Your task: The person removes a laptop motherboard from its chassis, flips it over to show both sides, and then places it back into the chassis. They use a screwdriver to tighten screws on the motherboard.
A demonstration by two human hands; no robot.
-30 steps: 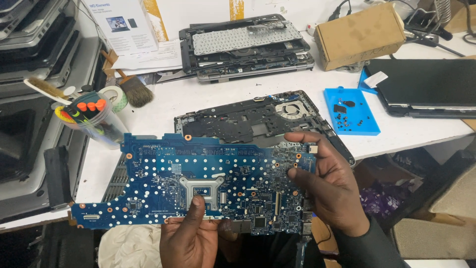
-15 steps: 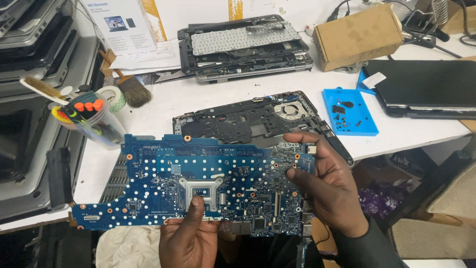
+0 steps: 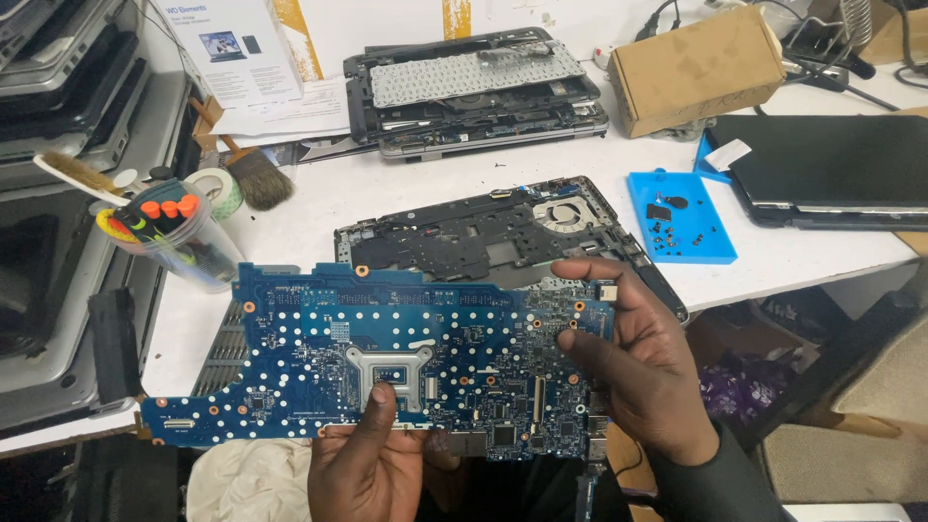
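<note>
A large blue laptop circuit board (image 3: 319, 358) is held flat in front of me, above the table's near edge. My left hand (image 3: 367, 464) grips its lower edge from below, thumb lying on the metal square frame in the board's middle. My right hand (image 3: 643, 362) holds the board's right end, fingers curled over the top corner. Behind the board lies the opened black laptop base (image 3: 483, 237) with a round fan at its right.
A blue parts tray (image 3: 691, 227) with small screws sits right, beside a closed black laptop (image 3: 831, 169). A dismantled laptop with loose keyboard (image 3: 474, 82), a cardboard box (image 3: 696, 63), a brush (image 3: 251, 174), tape roll and a tool cup (image 3: 174, 237) stand behind; stacked laptops at left.
The board and both hands have stayed almost still; the view has shifted only slightly.
</note>
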